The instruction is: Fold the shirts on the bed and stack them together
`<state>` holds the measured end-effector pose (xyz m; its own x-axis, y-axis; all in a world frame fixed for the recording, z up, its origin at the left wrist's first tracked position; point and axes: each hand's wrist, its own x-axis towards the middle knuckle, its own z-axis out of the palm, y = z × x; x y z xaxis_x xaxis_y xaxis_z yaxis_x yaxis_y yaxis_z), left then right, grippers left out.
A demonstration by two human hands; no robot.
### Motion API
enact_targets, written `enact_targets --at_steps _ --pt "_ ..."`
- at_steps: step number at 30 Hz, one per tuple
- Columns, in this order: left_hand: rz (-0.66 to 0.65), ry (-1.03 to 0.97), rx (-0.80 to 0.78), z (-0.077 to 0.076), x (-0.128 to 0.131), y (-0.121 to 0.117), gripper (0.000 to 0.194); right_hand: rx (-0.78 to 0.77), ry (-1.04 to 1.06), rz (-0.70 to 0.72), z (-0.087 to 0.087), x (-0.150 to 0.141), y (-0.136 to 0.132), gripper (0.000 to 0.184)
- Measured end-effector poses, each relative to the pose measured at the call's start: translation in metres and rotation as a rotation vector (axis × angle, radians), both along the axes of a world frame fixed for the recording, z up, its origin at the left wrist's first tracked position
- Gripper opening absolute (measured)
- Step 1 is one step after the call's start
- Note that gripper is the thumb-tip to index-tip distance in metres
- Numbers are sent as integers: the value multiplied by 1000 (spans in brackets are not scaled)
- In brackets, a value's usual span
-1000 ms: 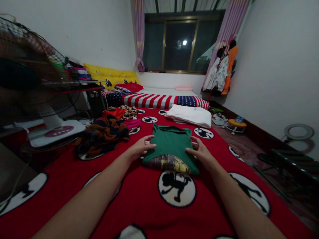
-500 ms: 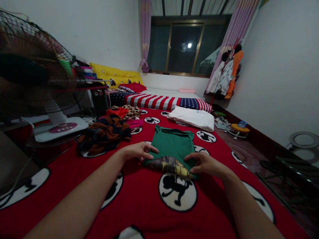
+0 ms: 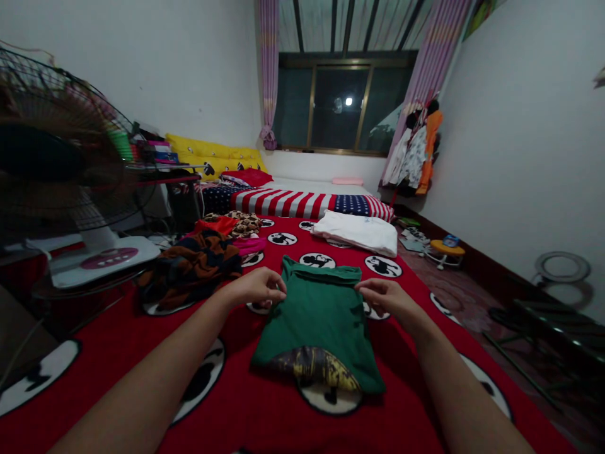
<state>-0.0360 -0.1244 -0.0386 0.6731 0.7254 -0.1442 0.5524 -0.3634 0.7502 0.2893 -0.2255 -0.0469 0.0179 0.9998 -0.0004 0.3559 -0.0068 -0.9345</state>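
Note:
A folded green T-shirt [image 3: 321,321] lies on the red blanket in front of me, with a yellow and dark print showing at its near edge. My left hand [image 3: 262,289] is at the shirt's left side, thumb and fingers pinched together at its edge. On the opposite side, my right hand [image 3: 385,299] has its fingertips closed at the right edge, just below the folded far end. The fingers hide small parts of both side edges.
A folded white garment [image 3: 357,232] lies beyond the shirt. Crumpled brown-and-black clothing [image 3: 191,268] is piled on the left, near a standing fan [image 3: 61,151]. The red blanket [image 3: 265,422] has round monkey patches. A yellow stool [image 3: 447,249] stands on the floor at right.
Both hands have moved from the shirt's near corners up to its sides near the far end. The near part of the shirt now lies spread toward me, and the view has shifted slightly.

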Motion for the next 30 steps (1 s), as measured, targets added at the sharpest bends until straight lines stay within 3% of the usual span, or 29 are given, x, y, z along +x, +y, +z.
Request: enact_targets --at_steps 3,5,11,14,19,26,30 --pt "152 151 341 0 25 20 18 82 -58 -265 3 -4 30 30" --pt "252 238 461 -1 40 28 17 98 -167 -350 5 -9 46 29" --pt "477 228 486 -19 61 24 40 183 -362 -439 -21 -14 57 54" --pt "529 111 563 -28 62 19 40 201 -368 -408 -31 -10 53 60" --pt "500 -47 630 -33 60 20 29 157 -364 -329 -30 -9 50 59" --pt "429 -295 571 -34 61 29 25 292 -689 -477 -30 -19 43 28" --pt "296 -356 517 -29 59 34 22 311 -794 -585 -26 -21 38 31"
